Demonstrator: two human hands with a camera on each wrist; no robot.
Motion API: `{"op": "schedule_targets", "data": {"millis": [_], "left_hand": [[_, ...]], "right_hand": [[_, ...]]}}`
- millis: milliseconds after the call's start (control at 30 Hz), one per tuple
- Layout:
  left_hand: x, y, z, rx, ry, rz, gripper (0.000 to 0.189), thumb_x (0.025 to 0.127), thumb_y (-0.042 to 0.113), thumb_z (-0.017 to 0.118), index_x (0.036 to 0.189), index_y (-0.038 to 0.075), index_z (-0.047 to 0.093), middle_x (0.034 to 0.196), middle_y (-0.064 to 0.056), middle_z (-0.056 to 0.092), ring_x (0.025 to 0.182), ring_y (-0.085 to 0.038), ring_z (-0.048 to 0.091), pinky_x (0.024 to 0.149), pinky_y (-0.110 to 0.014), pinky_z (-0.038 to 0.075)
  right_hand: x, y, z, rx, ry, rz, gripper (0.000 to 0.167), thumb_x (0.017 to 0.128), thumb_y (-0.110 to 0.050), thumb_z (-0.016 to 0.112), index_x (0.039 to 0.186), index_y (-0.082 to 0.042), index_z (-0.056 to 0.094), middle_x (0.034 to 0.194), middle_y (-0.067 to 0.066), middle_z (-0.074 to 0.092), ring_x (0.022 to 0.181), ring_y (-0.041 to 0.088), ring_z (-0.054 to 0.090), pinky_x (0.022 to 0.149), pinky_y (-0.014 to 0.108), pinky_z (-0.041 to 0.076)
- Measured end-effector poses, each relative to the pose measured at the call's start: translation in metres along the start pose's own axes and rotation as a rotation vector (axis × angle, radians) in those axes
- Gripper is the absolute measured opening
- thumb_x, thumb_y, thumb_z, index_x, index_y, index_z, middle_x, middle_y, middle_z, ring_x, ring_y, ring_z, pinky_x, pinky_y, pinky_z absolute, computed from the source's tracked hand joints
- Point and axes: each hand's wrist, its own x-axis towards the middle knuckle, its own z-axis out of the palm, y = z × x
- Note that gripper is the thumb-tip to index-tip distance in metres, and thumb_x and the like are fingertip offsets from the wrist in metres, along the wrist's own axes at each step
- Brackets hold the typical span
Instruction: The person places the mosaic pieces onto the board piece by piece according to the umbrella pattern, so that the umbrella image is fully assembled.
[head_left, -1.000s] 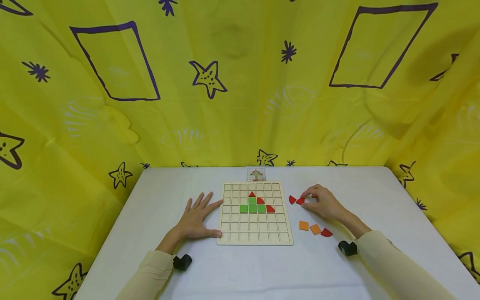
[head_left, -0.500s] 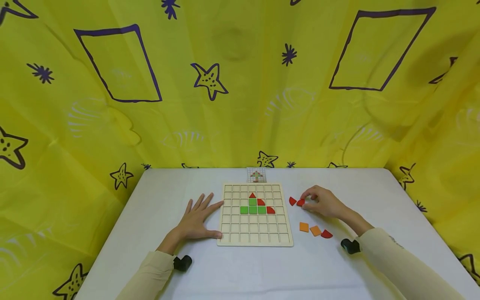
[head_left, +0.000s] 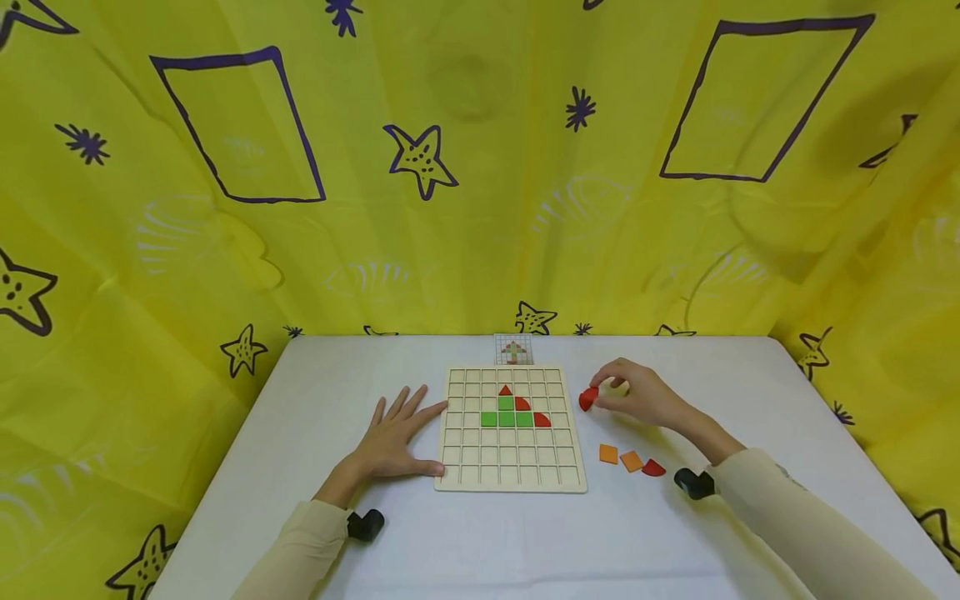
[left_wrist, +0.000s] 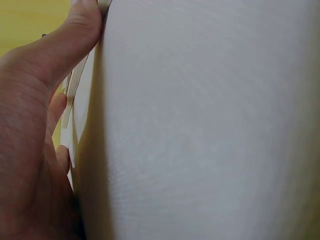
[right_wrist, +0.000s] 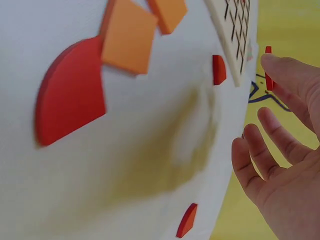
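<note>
A pale grid board [head_left: 457,479] carries green squares [head_left: 506,419], a red triangle [head_left: 506,390] and two red quarter-circle pieces [head_left: 522,404]. My left hand [head_left: 390,446] lies with fingers spread, its thumb and index finger touching the board's left edge. My right hand [head_left: 641,398] pinches a red quarter-circle piece [right_wrist: 269,82] between thumb and index finger, lifted off the table. Right of the board lies another red piece [right_wrist: 218,70], largely overlapped by the held one in the head view. One more red piece [right_wrist: 187,220] shows low in the right wrist view.
Two orange squares [head_left: 608,454] and a red quarter-circle [head_left: 653,467] lie right of the board on the white table [head_left: 480,542]. A small pattern card [head_left: 513,348] stands at the board's far edge. Yellow patterned cloth [head_left: 480,250] hangs behind and at both sides.
My right hand has picked up the red quarter-circle piece and moved left with it, over the neighbouring red piece. My left hand keeps its place at the board.
</note>
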Motion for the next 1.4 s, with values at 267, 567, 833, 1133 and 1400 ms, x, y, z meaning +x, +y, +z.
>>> {"op": "schedule_targets", "data": {"millis": [267,567,833,1133,1400], "left_hand": [[0.0,0.0,-0.001,0.007,-0.01,-0.007,0.106,0.073,0.07,0.079,0.161,0.028,0.036,0.172,-0.013,0.014,0.157,-0.042,0.003,0.119,-0.071,-0.002],[-0.001,0.002,-0.001,0.006,0.002,0.002,0.105,0.074,0.07,0.079,0.16,0.028,0.038,0.171,-0.013,0.015,0.157,-0.043,0.004,0.118,-0.072,-0.001],[-0.001,0.002,-0.002,-0.006,0.002,0.0,0.104,0.074,0.069,0.08,0.16,0.028,0.038,0.171,-0.013,0.015,0.157,-0.043,0.004,0.118,-0.071,-0.003],[0.0,0.001,-0.001,0.005,-0.002,-0.008,0.105,0.073,0.071,0.079,0.16,0.029,0.038,0.172,-0.013,0.014,0.157,-0.042,0.003,0.119,-0.071,-0.003],[0.001,0.001,-0.001,0.004,-0.005,-0.015,0.105,0.073,0.071,0.079,0.16,0.029,0.038,0.172,-0.012,0.014,0.157,-0.042,0.003,0.119,-0.071,-0.003]], "right_hand": [[0.014,-0.016,0.002,0.025,-0.008,-0.049,0.018,0.089,-0.011,0.081,0.106,-0.012,0.074,0.111,0.007,0.066,0.101,0.035,0.062,0.077,0.037,0.055],[0.033,-0.041,0.012,0.078,-0.037,-0.065,0.019,0.09,-0.014,0.081,0.107,-0.011,0.073,0.117,0.011,0.065,0.107,0.04,0.061,0.075,0.035,0.056],[0.051,-0.061,0.03,0.127,-0.067,-0.102,0.02,0.089,-0.015,0.082,0.107,-0.01,0.073,0.117,0.011,0.065,0.108,0.042,0.059,0.077,0.034,0.055],[0.07,-0.068,0.06,0.133,-0.077,-0.127,0.016,0.09,-0.015,0.081,0.103,-0.01,0.074,0.121,0.013,0.066,0.104,0.035,0.061,0.089,0.048,0.055],[0.084,-0.073,0.083,0.102,-0.103,-0.11,0.015,0.09,-0.017,0.082,0.102,-0.012,0.074,0.118,0.011,0.068,0.104,0.032,0.063,0.094,0.05,0.053]]}}
